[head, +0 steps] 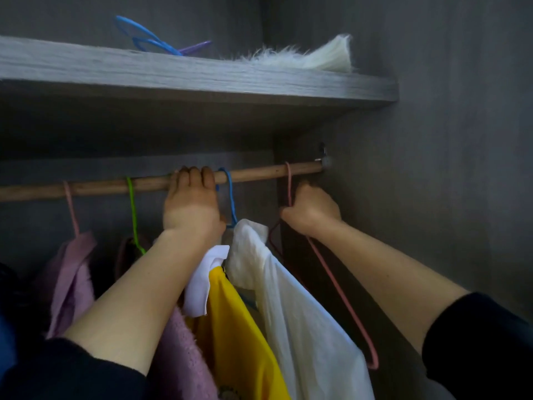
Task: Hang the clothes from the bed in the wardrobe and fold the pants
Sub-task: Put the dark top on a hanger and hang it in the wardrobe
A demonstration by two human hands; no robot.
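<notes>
A wooden rail runs across the wardrobe under a grey shelf. My left hand has its fingers curled over the rail, just left of a blue hanger carrying a white shirt. My right hand grips the neck of a pink hanger, whose hook sits on the rail near its right end; this hanger looks bare. A yellow garment hangs between my arms. Further left hang a green hanger and a pink hanger with a mauve garment.
The grey shelf above holds loose blue and purple hangers and a white furry item. The wardrobe's side wall stands close on the right, where the rail ends in a bracket.
</notes>
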